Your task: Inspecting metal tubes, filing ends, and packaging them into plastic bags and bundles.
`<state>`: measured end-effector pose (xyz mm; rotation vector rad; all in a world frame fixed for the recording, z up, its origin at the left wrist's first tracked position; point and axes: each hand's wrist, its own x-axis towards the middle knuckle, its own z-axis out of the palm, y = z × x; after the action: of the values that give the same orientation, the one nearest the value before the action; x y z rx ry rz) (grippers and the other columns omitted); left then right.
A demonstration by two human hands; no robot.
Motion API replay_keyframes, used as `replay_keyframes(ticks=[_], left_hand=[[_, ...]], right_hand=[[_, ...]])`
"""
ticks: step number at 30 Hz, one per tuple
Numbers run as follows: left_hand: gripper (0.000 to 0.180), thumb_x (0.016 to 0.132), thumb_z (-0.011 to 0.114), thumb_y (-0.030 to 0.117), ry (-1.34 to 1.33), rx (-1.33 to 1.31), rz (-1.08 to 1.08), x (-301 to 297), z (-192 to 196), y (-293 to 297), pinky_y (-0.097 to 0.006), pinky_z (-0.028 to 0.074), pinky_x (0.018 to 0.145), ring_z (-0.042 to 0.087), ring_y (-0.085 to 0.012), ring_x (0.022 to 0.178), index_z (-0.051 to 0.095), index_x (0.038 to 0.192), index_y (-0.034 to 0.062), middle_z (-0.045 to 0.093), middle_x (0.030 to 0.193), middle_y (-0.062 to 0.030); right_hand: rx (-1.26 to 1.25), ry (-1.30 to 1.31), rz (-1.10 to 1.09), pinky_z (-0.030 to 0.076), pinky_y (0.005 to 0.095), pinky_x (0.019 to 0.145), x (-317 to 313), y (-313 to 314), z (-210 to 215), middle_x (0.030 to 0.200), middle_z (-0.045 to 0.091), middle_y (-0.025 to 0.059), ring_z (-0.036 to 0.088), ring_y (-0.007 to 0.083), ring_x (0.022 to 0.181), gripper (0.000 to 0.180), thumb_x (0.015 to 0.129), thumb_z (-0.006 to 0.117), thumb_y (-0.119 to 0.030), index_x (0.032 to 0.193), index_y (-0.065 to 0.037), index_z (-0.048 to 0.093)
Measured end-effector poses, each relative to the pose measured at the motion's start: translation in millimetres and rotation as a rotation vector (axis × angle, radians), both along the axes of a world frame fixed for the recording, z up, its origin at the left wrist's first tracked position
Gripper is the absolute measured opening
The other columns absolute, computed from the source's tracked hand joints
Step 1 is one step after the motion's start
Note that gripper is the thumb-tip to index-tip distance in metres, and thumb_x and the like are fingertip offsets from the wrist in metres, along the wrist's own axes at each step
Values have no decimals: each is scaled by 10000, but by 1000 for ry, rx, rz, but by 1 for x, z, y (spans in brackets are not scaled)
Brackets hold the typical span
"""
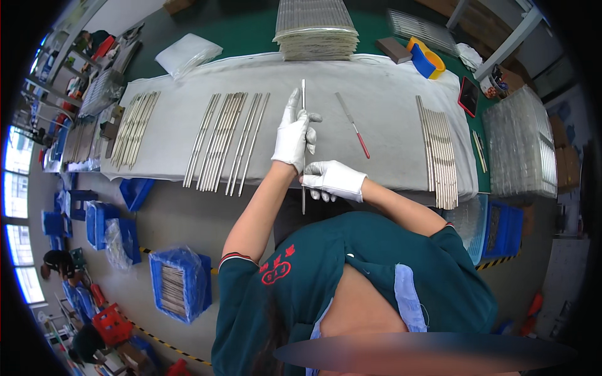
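At frame centre, silvery rod: it is standing almost vertical in the picture, looking slim, straight and shiny, its upper tip catching the light.
Left hand: white-gloved, it is grasping the rod's upper half, the index finger pointing up alongside it.
Right hand: also white-gloved, it is pinching the rod lower down, just below the left wrist.
Rod ends: the upper one is lying over the pale tabletop; the lower one is reaching past the near edge, over the person's dark clothing. Whether the rod is touching the cloth, I cannot tell.
Near edge: the cloth's border is bending across mid-frame, passing just beside the right hand.
Left side: a row of rods is lying left of the hands, its nearest piece near the left forearm; bare cloth is separating it from a far-left bundle.
Right side: a red-handled tool is lying slanted near the hands; beyond it, a wide stretch of cloth is running to the right-hand bundle.
Far edge: a tall stack of sheets is standing at upper centre, open cloth lying between it and the rod's tip.
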<state>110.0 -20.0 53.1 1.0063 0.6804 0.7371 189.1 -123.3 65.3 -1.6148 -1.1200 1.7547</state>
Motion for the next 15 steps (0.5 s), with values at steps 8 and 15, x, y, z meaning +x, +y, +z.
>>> replay_keyframes(ticks=[8,15], left_hand=[[604,850,494,24,202,127,-102,-11,13,-7,-203,449,537,502,-62,586,225,1386,91,602,954,-93],[474,858,492,20,236,507,-71,-34,27,-8,-211,470,653,573,-81,714,389,1315,93,622,882,-58]], right_hand=[[92,176,-198,384,199,406,5,6,9,590,544,-8,484,61,437,175,868,527,-241,794,-84,551],[348,-497,147,487,356,624,10,10,27,685,644,87,631,238,642,361,862,453,-409,964,-98,603]])
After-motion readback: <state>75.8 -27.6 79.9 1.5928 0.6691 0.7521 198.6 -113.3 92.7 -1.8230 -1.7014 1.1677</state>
